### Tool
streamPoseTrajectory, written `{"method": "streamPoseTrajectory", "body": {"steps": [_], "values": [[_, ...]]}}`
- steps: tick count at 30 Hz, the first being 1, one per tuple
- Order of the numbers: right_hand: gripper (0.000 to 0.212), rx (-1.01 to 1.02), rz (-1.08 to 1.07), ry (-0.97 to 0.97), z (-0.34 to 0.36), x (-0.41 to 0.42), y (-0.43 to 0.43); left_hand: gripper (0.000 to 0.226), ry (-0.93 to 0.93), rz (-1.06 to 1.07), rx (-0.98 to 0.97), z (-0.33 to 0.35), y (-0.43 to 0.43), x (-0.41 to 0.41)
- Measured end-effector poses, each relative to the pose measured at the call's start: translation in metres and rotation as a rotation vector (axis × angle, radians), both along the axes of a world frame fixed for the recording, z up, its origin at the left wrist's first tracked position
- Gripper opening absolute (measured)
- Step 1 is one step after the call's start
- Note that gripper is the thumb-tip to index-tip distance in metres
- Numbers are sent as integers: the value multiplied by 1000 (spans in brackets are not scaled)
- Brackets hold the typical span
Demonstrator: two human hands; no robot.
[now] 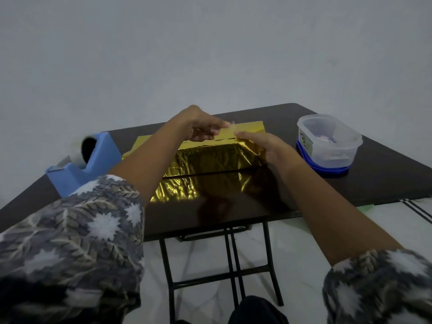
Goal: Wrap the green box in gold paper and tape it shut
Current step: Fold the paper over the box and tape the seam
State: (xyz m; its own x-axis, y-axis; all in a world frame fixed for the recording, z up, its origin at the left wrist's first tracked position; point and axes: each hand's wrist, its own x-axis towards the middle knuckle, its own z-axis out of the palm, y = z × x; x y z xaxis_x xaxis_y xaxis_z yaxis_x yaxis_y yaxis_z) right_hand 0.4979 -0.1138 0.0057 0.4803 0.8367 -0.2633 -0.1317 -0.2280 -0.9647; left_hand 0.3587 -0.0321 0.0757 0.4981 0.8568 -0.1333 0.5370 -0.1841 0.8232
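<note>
The box is fully covered by crinkled gold paper (210, 157) and stands in the middle of the dark table (385, 183); no green shows. My left hand (198, 125) hovers over the box's top and pinches a small clear piece of tape (232, 125) between thumb and fingers. My right hand (261, 143) rests on the top right of the box, its fingers pressing the gold paper down at the seam next to the tape.
A blue tape dispenser (91, 160) with a roll stands at the table's left edge. A clear plastic container (329, 143) on a blue lid sits at the right. The table's shiny front reflects the paper. Folding legs and white floor lie below.
</note>
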Motion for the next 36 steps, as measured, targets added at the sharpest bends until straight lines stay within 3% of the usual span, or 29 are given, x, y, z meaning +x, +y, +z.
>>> {"method": "streamPoseTrajectory", "body": {"steps": [3,7,17,31,36], "values": [[38,-1,-17,55,-1,-2,-1,28,57,-5,-44,1,0,3],[63,31,-46,50,-8,-2,-1,28,68,11,-111,-2,3,9],[27,213,-86,12,-21,-4,-3,24,166,13,-70,-3,5,20],[31,202,-101,34,-20,-5,-4,25,295,0,-35,-4,6,27],[46,184,-98,24,-19,-6,-4,28,396,-7,33,-4,8,31]]}}
